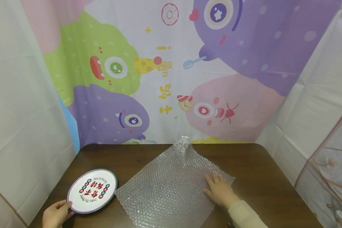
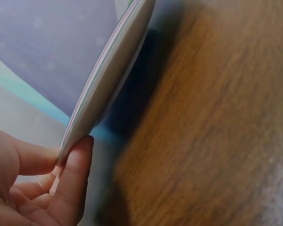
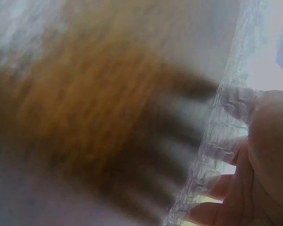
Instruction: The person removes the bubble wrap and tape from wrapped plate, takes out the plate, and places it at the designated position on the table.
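My left hand (image 1: 56,213) pinches the near-left rim of a round white plate (image 1: 92,191) between thumb and fingers. Red and green lettering covers the plate's face, and a dark line runs round its edge. In the left wrist view the plate (image 2: 106,75) shows edge-on, tilted, with its underside over the wooden table. A clear sheet of bubble wrap (image 1: 165,190) lies spread out to the plate's right. On its right part rests my right hand (image 1: 220,191), fingers spread. Close up in the right wrist view, the fingertips show through the bubble wrap (image 3: 203,155).
The dark brown wooden table (image 1: 253,177) stretches beyond both sides of the bubble wrap. Behind it hangs a curtain (image 1: 159,126) with cartoon monsters. Pale sheets, including a left one (image 1: 22,126), enclose both sides. A small dark object sits beneath the right sleeve (image 1: 245,215).
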Demonstrator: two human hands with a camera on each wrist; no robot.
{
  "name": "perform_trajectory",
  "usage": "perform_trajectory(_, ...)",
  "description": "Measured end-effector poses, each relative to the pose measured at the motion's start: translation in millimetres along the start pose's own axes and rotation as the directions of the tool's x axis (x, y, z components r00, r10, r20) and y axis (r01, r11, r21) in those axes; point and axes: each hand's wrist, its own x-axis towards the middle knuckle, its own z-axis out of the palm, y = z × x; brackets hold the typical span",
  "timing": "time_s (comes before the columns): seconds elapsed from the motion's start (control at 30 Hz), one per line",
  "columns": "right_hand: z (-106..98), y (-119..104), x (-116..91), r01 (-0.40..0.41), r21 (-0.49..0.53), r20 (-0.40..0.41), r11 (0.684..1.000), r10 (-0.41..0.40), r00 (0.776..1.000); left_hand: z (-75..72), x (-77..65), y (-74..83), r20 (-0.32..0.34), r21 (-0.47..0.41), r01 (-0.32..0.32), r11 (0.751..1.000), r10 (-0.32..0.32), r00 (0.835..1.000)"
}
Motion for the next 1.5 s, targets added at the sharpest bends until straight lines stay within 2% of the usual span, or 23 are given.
perform_trajectory(0.57,0.0,-0.1,-1.3,0.002,-0.003,0.001,1.0,-0.002,1.0,0.8,-3.5,-1.2,0.0,0.093,0.013,0.996,-0.013,1.0)
perform_trajectory(0.97,0.3,1.2,-0.1,-0.007,0.008,0.01,1.0,0.007,1.0,2.1,-11.2,4.9,-0.001,0.188,-0.03,0.982,0.03,1.0)
perform_trajectory(1.13,0.5,2.6,2.0,-0.001,0.002,-0.002,1.0,0.001,1.0,-2.9,-10.3,5.5,0.025,0.259,-0.083,0.962,0.079,0.997)
perform_trajectory(1.2,0.4,3.6,3.1,0.004,0.0,-0.017,1.0,-0.004,1.0,-4.8,-9.4,6.9,0.018,0.307,-0.097,0.947,0.096,0.995)
perform_trajectory(1.27,0.5,4.9,4.0,0.005,0.0,-0.029,1.0,-0.005,1.0,-5.7,-9.7,10.2,-0.004,0.378,-0.11,0.919,0.12,0.993)
perform_trajectory(1.33,0.4,6.2,4.4,0.007,0.004,-0.043,1.0,-0.007,0.999,-4.5,-11.1,16.8,-0.031,0.446,-0.11,0.888,0.138,0.99)
perform_trajectory(1.4,-0.6,7.1,4.3,0.005,0.025,-0.054,1.0,-0.004,0.999,-2.0,-13.4,25.3,-0.048,0.48,-0.117,0.869,0.159,0.986)
perform_trajectory(1.5,-0.7,9.9,4.8,-0.001,0.053,-0.076,0.999,0.005,0.997,4.9,-18.7,40.9,-0.05,0.49,-0.172,0.855,0.225,0.973)
